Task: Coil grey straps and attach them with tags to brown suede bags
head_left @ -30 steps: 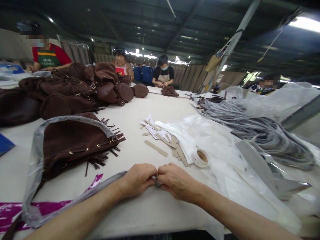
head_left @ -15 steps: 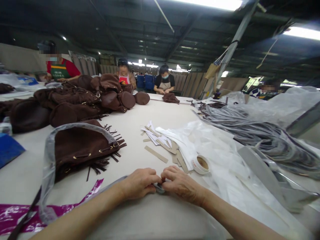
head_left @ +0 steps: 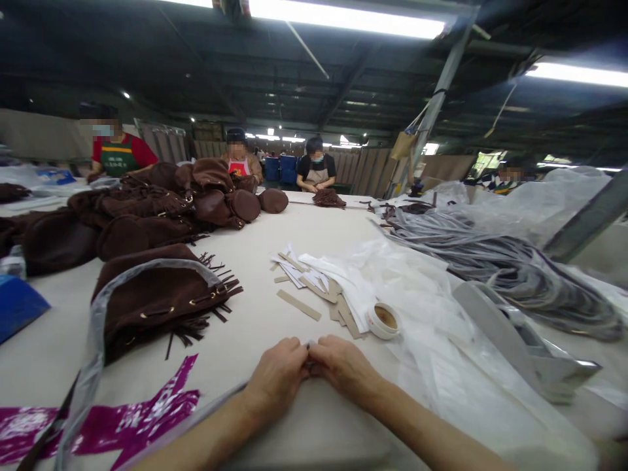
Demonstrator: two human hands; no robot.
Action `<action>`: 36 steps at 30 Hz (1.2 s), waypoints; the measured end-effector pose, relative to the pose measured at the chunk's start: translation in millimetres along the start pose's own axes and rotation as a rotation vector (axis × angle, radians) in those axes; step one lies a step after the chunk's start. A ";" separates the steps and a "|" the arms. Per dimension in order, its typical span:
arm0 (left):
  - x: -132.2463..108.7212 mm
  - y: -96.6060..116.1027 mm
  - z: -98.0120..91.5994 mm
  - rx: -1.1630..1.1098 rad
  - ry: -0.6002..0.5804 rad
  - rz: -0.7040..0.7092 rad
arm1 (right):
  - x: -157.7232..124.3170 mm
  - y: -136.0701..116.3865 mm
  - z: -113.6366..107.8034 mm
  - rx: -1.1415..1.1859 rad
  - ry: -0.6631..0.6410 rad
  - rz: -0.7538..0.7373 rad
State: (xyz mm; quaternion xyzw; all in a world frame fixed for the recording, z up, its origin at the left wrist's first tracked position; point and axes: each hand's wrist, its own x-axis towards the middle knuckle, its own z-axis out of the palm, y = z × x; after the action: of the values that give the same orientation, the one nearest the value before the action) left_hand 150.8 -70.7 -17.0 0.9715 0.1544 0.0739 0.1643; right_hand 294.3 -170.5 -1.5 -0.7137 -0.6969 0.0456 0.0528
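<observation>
My left hand (head_left: 280,374) and my right hand (head_left: 343,371) meet over the table near its front edge, fingertips pinched together. Between them is a small grey piece of a plastic-wrapped strap (head_left: 223,400), mostly hidden by the fingers. That strap runs back along my left forearm. To the left lies a dark brown fringed bag (head_left: 152,294) with gold eyelets, a plastic-covered handle (head_left: 94,347) arching over it. Ahead of my right hand sits a roll of white tape (head_left: 383,322), close to scattered cardboard strips (head_left: 299,305).
Brown bags (head_left: 142,209) are heaped at the back left. Purple printed plastic (head_left: 132,418) lies front left, with a blue box (head_left: 19,307) beyond. White plastic sheets (head_left: 432,340), a grey tape dispenser (head_left: 520,347) and bundled wrapped straps (head_left: 495,268) cover the right. Several people sit across the table.
Both hands have turned and drawn closer together, with fingertips pointing more forward. The grey piece between them is now more covered. The whole view has shifted slightly.
</observation>
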 end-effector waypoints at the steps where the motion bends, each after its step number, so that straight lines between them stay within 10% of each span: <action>1: -0.9 -6.7 -5.6 -0.021 -0.023 0.066 | 1.6 7.1 -0.4 0.013 -0.003 -0.103; 6: 4.6 -28.9 -19.7 0.131 -0.033 0.294 | 9.3 32.3 -2.6 0.025 0.038 -0.405; 14: 8.8 4.8 12.4 0.093 0.088 -0.130 | 8.3 14.7 9.8 0.052 0.008 -0.056; 19: 7.4 -16.7 -7.0 0.078 -0.059 0.087 | 10.5 32.3 3.9 0.044 -0.004 -0.311; 27: 9.6 -1.6 15.1 0.094 0.153 -0.078 | 13.5 9.0 10.4 -0.012 0.033 0.032; 36: 11.5 -11.2 0.2 0.256 0.043 0.080 | 18.6 29.3 12.8 -0.060 0.055 -0.177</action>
State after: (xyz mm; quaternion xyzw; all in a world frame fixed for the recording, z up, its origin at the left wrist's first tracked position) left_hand 158.6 -57.0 -20.0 0.9881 0.1270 0.0810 0.0324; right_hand 322.0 -152.4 -18.1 -0.6517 -0.7565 0.0001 0.0543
